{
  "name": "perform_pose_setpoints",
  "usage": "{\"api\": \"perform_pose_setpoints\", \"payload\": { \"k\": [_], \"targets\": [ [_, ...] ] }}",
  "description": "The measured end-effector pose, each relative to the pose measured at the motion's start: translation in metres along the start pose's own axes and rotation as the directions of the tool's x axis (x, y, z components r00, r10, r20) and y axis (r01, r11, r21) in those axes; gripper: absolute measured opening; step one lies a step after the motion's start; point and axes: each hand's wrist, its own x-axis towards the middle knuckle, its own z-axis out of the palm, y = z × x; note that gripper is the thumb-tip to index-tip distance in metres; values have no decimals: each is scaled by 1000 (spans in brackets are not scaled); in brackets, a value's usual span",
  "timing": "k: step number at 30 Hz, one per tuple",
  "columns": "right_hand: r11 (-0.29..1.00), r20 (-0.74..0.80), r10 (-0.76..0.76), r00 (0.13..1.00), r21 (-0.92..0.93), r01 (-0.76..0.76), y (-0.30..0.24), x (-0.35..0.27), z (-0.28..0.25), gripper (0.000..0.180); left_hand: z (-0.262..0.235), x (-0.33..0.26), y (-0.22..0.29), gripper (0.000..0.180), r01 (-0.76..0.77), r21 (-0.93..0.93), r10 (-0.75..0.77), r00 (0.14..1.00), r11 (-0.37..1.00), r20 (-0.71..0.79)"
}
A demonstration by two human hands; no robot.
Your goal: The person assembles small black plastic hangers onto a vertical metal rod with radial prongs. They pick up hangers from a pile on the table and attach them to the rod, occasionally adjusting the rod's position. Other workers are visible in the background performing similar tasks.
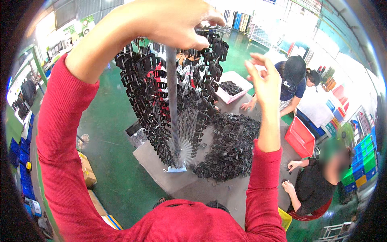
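Note:
A tall rack point(172, 88) with a metal pole and rings of thin wire spokes stands in front of me. Rows of small black plastic buckle-like parts point(143, 94) hang around it. Up at the rack's top, my left hand point(181, 24) has its fingers curled in at the upper row; what they grip is hidden. My right hand point(264, 78) is raised to the right of the rack, apart from it, fingers spread with nothing seen in them. Under it, a large heap of loose black parts point(231, 145) covers much of the grey table point(159, 161).
A pale tub point(235, 90) of black parts sits at the table's far side. A red basket point(300, 137) stands on the right. One person point(292, 80) leans in at the far right; another point(318, 185) sits nearer. A blue-white strip point(175, 170) lies at the rack's foot.

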Motion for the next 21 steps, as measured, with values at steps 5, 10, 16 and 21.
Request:
{"api": "perform_pose_setpoints", "payload": {
  "k": [5,10,16,21],
  "targets": [
    [951,-83,-284,955,-149,270,-67,-18,47,28,0,10,11,39,178,110,-188,978,978,91],
    [958,-194,-269,943,-155,241,-62,-8,57,10,6,20,12,37,199,216,-215,975,956,53],
    [802,42,-114,993,593,67,-43,5,55,13,2,15,14,34,216,244,-245,965,945,95],
    [684,163,-144,976,729,-21,-34,9,43,16,7,8,5,37,33,230,-35,999,973,7]
  ]
}}
